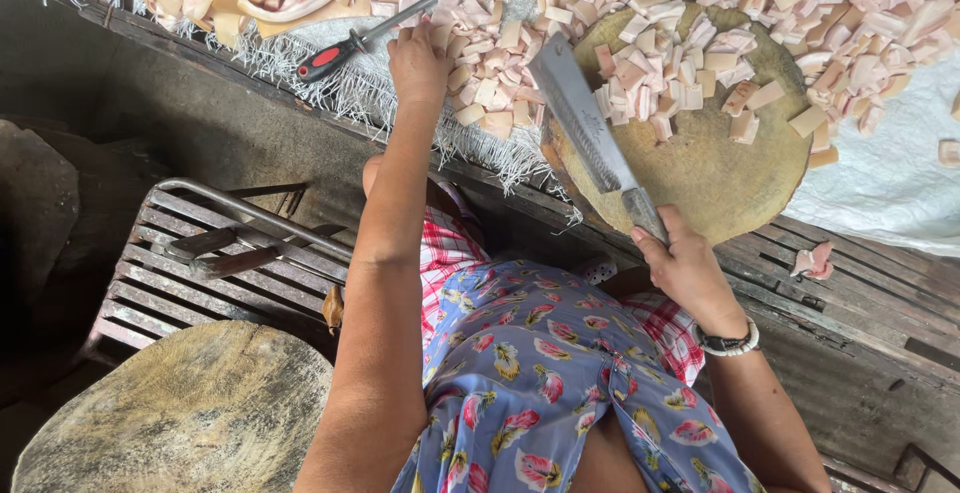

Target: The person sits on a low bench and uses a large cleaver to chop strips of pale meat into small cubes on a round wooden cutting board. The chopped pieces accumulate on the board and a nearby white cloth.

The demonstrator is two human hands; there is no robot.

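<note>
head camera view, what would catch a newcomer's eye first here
The heap of pale pink cut meat pieces spread across the top of the view draws the eye first, spilling onto the round wooden chopping block. Next is the big cleaver that the right hand grips by its handle over the block, while the left hand reaches into the pieces beside a red-handled sharpening steel.

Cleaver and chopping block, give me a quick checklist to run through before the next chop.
1. Right hand closed on the cleaver handle: ok.
2. Left hand away from the blade, on the cut pieces: ok.
3. Bare space on the block to chop: ok.
4. Blade edge sharp: cannot tell.
5. Red-handled steel off the block: ok.
</note>
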